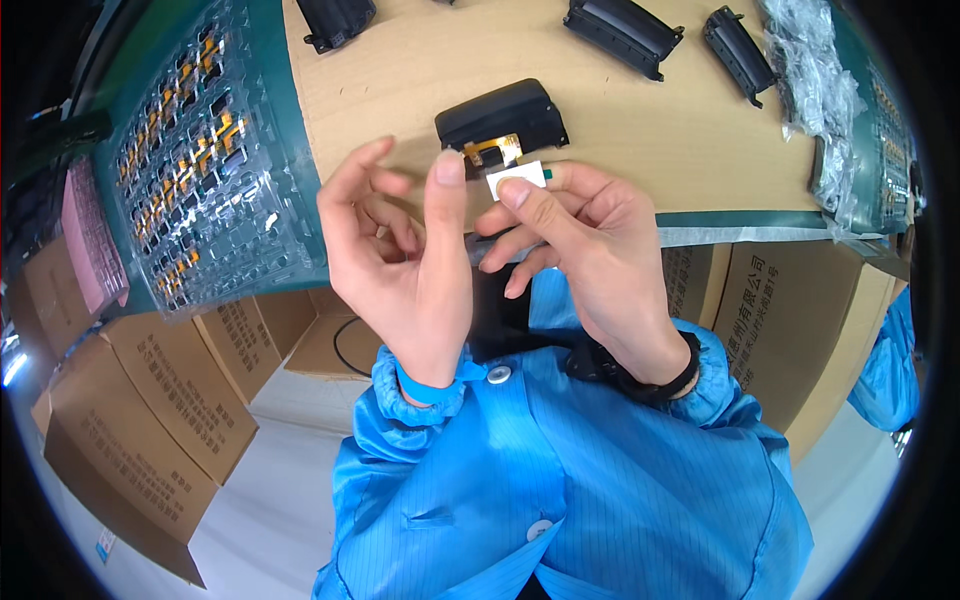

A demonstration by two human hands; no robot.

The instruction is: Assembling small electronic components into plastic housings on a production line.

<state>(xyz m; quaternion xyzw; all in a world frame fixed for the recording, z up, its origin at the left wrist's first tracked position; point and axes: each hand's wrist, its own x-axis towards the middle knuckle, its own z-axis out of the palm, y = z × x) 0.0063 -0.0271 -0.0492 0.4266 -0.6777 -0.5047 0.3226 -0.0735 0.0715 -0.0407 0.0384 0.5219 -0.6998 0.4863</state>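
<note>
Between the thumb and forefinger of my right hand (590,225) is a small display module with a white back (522,177) and a green tab at its edge. An orange flex cable (492,148) sticks out from its far side. My left hand (405,245) is held just left of it, fingers apart and thumb raised, with nothing seen in it. Just beyond the cable lies a curved black plastic housing (505,112) on the tan board. The cable overlaps the housing's near edge in view; whether they touch, I cannot tell.
A tan work board (390,90) covers the green bench. Clear trays of orange flex parts (190,150) stand at left. More black housings (625,35) lie along the far side, beside clear plastic bags (815,80) at right. Cardboard boxes (150,400) stand below the bench edge.
</note>
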